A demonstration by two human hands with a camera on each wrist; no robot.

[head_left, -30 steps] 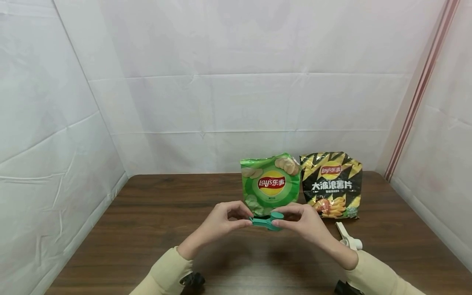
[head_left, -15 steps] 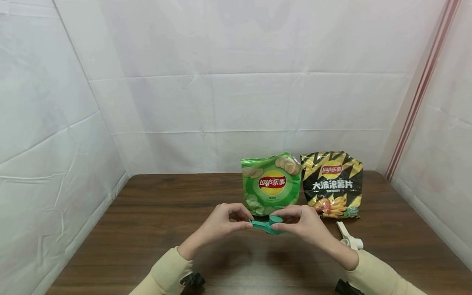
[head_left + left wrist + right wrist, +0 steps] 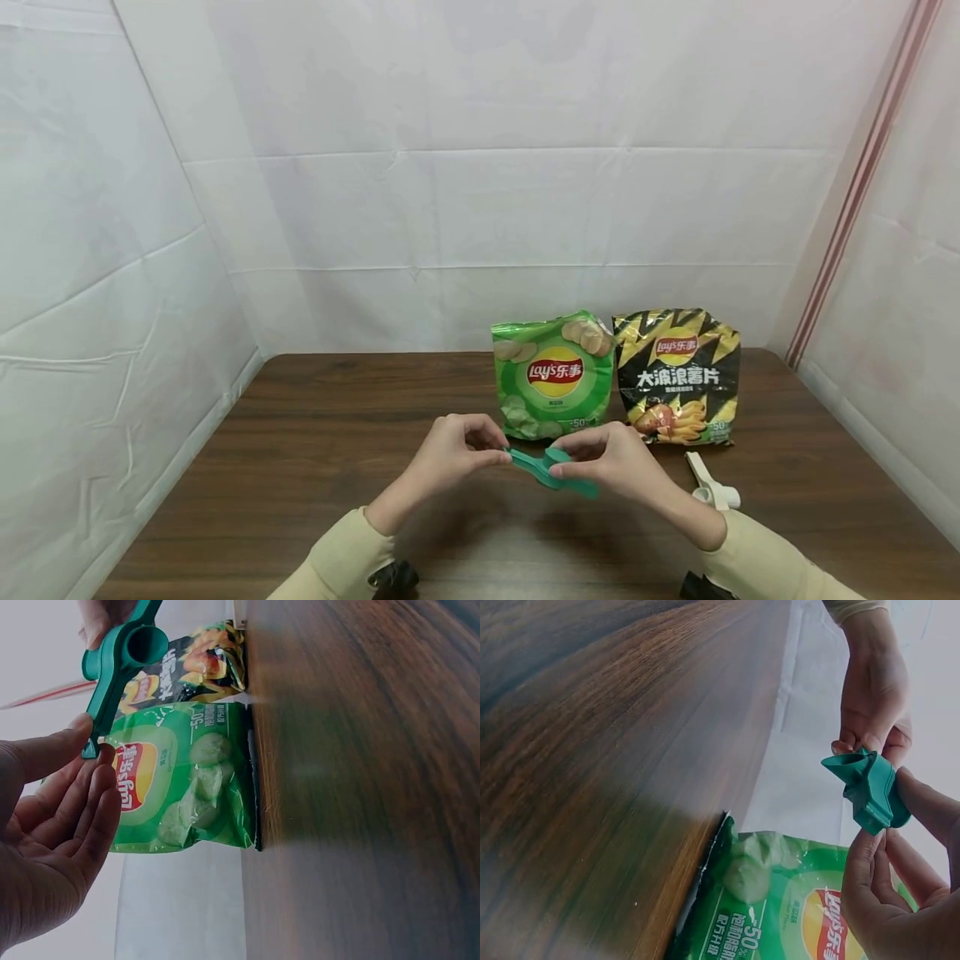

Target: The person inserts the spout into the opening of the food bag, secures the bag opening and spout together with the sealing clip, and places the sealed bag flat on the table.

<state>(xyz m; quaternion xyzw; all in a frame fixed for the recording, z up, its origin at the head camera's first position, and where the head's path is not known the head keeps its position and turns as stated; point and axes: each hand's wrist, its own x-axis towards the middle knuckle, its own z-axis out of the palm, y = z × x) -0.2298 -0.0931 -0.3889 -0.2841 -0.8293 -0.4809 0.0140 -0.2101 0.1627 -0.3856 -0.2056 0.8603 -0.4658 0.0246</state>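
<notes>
A teal bag clip with a round pouring spout (image 3: 542,468) is held between both hands above the table. My left hand (image 3: 453,454) pinches its left end between thumb and fingertips. With thumb and fingers, my right hand (image 3: 618,458) grips it around the middle, by the round part. The clip tilts down to the right in the head view. In the left wrist view the clip (image 3: 112,671) shows its open round spout. Behind the hands stands a green chip bag (image 3: 553,379). Its lower part shows in the right wrist view.
A black and yellow chip bag (image 3: 677,375) stands right of the green one. A white clip with a spout (image 3: 712,483) lies on the dark wooden table (image 3: 315,467) beside my right forearm. White cloth (image 3: 480,208) hangs behind and along both sides.
The clip has tilted, its right end lower and now showing beyond the right fingers. The right hand has lowered slightly. Both hands keep their hold, and the chip bags have not moved.
</notes>
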